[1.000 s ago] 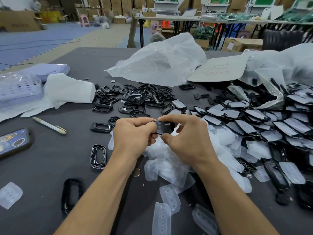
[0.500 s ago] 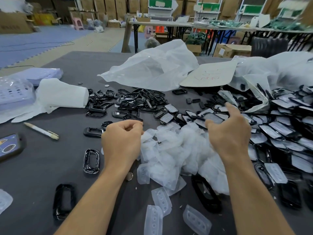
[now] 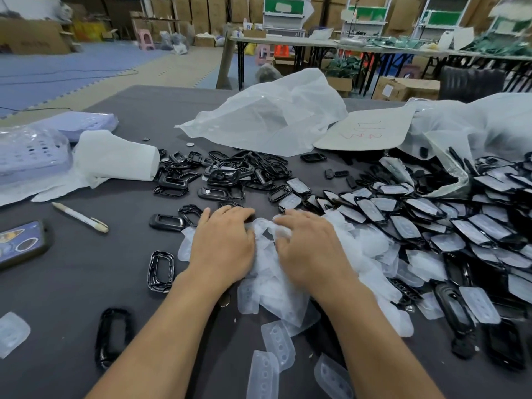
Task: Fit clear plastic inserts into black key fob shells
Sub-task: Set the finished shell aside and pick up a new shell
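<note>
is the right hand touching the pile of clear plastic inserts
Touching. Head view shows the right hand resting on the pile of clear plastic inserts.

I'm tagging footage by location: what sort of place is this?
Probably a warehouse-style assembly workshop: stacked cardboard boxes behind, and heaps of black shells and clear inserts on the worktable.

Clear inserts (image 3: 283, 286) sit in one heap, too many to count, and at least three more lie singly nearer the person. Black shells (image 3: 230, 174) run to dozens; two lie alone at the near left. One pen (image 3: 80, 217), one phone (image 3: 20, 243), one paper roll (image 3: 115, 159), one cardboard sheet (image 3: 365, 131) — and at least two white plastic bags (image 3: 267, 119), two small round discs (image 3: 190, 144).
</note>
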`<control>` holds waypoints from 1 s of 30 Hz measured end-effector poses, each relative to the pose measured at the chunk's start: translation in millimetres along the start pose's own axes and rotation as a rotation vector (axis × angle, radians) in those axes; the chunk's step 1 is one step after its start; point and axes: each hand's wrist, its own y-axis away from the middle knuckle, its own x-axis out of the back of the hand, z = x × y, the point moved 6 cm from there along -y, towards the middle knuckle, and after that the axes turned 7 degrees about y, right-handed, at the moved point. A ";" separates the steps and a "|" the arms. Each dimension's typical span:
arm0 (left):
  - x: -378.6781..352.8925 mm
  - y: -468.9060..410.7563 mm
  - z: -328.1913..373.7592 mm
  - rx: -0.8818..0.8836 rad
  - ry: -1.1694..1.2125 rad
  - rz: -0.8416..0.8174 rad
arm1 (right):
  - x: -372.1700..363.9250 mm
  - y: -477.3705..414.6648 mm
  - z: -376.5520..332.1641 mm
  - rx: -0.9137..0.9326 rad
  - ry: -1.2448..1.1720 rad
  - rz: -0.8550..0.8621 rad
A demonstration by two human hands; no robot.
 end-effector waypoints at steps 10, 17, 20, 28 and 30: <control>18.2 1.8 -11.1 0.229 0.426 0.179 | 0.9 -3.3 7.0 -0.080 -0.082 0.004; 11.8 -9.6 -15.1 0.066 0.063 0.040 | 7.5 -6.9 8.6 -0.128 -0.231 0.019; 16.8 -8.5 -15.1 0.082 0.087 0.119 | 25.9 -27.5 15.4 -0.163 -0.269 0.124; 47.8 4.6 -25.7 0.190 0.624 0.603 | 29.7 -143.8 88.2 -0.276 0.267 -0.120; 42.4 2.2 -30.5 0.283 0.805 0.581 | 18.5 -157.1 96.6 -0.206 0.491 -0.237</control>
